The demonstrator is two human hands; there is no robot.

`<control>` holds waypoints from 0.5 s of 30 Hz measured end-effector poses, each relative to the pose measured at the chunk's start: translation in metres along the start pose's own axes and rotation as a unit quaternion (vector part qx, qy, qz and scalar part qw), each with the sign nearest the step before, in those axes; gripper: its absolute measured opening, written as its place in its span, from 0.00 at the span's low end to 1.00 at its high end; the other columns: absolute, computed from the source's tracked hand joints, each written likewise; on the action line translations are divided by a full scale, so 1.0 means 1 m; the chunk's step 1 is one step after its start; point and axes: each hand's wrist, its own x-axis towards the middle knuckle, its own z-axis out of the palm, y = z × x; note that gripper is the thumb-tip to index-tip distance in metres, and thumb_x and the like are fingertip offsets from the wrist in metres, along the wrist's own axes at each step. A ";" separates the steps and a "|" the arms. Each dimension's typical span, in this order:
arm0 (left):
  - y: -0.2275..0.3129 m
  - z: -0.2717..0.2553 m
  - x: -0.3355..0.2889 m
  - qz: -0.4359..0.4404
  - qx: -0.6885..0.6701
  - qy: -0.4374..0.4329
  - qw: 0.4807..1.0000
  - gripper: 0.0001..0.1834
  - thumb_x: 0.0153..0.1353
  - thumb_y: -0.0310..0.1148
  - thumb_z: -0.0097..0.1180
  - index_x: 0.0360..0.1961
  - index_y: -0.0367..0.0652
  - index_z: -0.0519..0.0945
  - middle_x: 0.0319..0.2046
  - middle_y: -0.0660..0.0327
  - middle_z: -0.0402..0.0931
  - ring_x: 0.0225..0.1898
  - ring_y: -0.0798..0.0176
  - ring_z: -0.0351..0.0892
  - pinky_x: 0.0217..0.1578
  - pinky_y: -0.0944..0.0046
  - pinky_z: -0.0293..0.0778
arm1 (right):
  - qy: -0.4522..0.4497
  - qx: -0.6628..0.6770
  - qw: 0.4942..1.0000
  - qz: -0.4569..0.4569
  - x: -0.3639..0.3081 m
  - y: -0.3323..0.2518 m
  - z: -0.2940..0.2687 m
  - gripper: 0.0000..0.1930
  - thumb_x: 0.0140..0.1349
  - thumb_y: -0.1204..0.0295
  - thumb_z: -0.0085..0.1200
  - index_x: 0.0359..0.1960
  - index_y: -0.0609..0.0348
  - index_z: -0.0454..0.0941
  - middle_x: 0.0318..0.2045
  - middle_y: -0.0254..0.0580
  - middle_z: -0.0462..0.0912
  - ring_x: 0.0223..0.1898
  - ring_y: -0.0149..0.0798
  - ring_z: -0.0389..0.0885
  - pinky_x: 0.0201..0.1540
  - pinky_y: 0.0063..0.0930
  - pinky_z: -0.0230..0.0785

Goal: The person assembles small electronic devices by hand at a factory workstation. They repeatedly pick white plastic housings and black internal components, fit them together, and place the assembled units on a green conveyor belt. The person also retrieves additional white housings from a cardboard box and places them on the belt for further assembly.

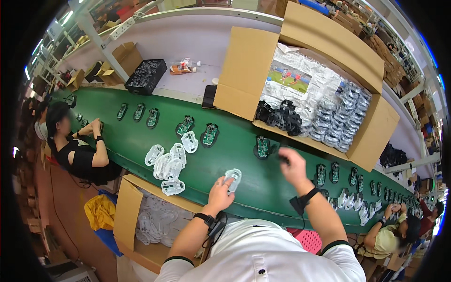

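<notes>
While the long green conveyor belt (pixel 235 155) is carrying dark mouse bases w/ green circuit boards (pixel 210 134) past the station, a big open cardboard box (pixel 300 70) of bagged parts is sitting behind it. Pile of clear plastic mouse shells (pixel 167 162) is lying at left on belt. Left hand (pixel 221 190) is resting fingers on one clear plastic shell (pixel 233 177), pinning it to belt. Right hand (pixel 293 164) is clenching a small dark part (pixel 283 160); exact hold: cannot tell. Recommending: keep shell flat, align before pressing.
</notes>
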 end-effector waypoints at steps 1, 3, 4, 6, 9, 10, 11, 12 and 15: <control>-0.005 0.000 -0.001 -0.012 0.010 0.030 0.999 0.32 0.51 0.31 0.62 0.61 0.44 0.75 0.63 0.39 0.65 0.62 0.36 0.68 0.63 0.49 0.67 | -0.047 -0.007 0.999 -0.026 -0.020 -0.008 0.007 0.20 0.48 0.83 0.57 0.45 0.57 0.81 0.47 0.48 0.84 0.50 0.51 0.83 0.55 0.38 0.76; -0.017 0.004 -0.003 -0.035 0.030 0.088 0.995 0.31 0.51 0.30 0.61 0.60 0.41 0.75 0.63 0.37 0.64 0.62 0.35 0.67 0.63 0.47 0.66 | -0.138 -0.008 0.990 -0.020 -0.055 -0.019 0.021 0.22 0.46 0.83 0.57 0.46 0.56 0.80 0.49 0.45 0.83 0.53 0.50 0.80 0.57 0.40 0.75; -0.022 0.002 0.001 -0.016 0.056 0.116 0.992 0.30 0.51 0.28 0.59 0.59 0.37 0.74 0.62 0.35 0.63 0.63 0.32 0.63 0.63 0.44 0.64 | -0.187 -0.017 0.982 0.000 -0.068 -0.021 0.030 0.23 0.46 0.83 0.56 0.47 0.56 0.80 0.51 0.44 0.82 0.54 0.50 0.79 0.58 0.40 0.74; -0.031 0.001 0.013 0.015 0.085 0.154 0.984 0.30 0.51 0.28 0.59 0.59 0.36 0.73 0.61 0.35 0.62 0.63 0.31 0.61 0.63 0.42 0.63 | -0.273 -0.028 0.962 0.003 -0.079 -0.026 0.045 0.23 0.48 0.80 0.54 0.50 0.55 0.80 0.54 0.42 0.81 0.57 0.50 0.77 0.59 0.39 0.73; -0.042 -0.004 0.033 0.043 0.084 0.170 0.981 0.32 0.51 0.27 0.59 0.61 0.39 0.70 0.61 0.35 0.61 0.64 0.30 0.59 0.63 0.40 0.63 | -0.326 -0.024 0.945 -0.007 -0.062 -0.050 0.049 0.23 0.49 0.79 0.51 0.51 0.56 0.80 0.56 0.43 0.80 0.57 0.51 0.77 0.58 0.41 0.74; -0.047 -0.002 0.038 0.048 0.082 0.168 0.981 0.33 0.51 0.27 0.59 0.62 0.39 0.69 0.62 0.35 0.61 0.65 0.30 0.59 0.63 0.40 0.63 | -0.318 -0.015 0.948 0.008 -0.051 -0.051 0.049 0.24 0.50 0.78 0.51 0.52 0.56 0.78 0.57 0.46 0.79 0.56 0.52 0.78 0.57 0.43 0.75; -0.051 -0.001 0.041 0.053 0.081 0.166 0.981 0.33 0.52 0.27 0.59 0.62 0.40 0.68 0.62 0.35 0.60 0.65 0.29 0.59 0.64 0.40 0.63 | -0.292 -0.038 0.955 0.034 -0.040 -0.046 0.053 0.24 0.51 0.79 0.50 0.53 0.55 0.78 0.57 0.47 0.79 0.55 0.53 0.79 0.56 0.43 0.75; -0.053 0.003 0.041 0.056 0.099 0.165 0.980 0.33 0.52 0.26 0.58 0.63 0.42 0.67 0.62 0.35 0.59 0.65 0.29 0.58 0.64 0.40 0.63 | -0.263 -0.062 0.961 0.060 -0.029 -0.037 0.054 0.24 0.51 0.79 0.50 0.54 0.55 0.77 0.56 0.48 0.79 0.54 0.53 0.80 0.55 0.44 0.75; -0.054 0.005 0.038 0.075 0.090 0.172 0.978 0.33 0.53 0.26 0.58 0.63 0.43 0.68 0.62 0.35 0.60 0.65 0.28 0.58 0.64 0.39 0.63 | -0.140 -0.142 0.976 0.087 0.001 0.007 0.059 0.25 0.54 0.77 0.51 0.57 0.58 0.75 0.61 0.51 0.75 0.60 0.56 0.73 0.62 0.43 0.69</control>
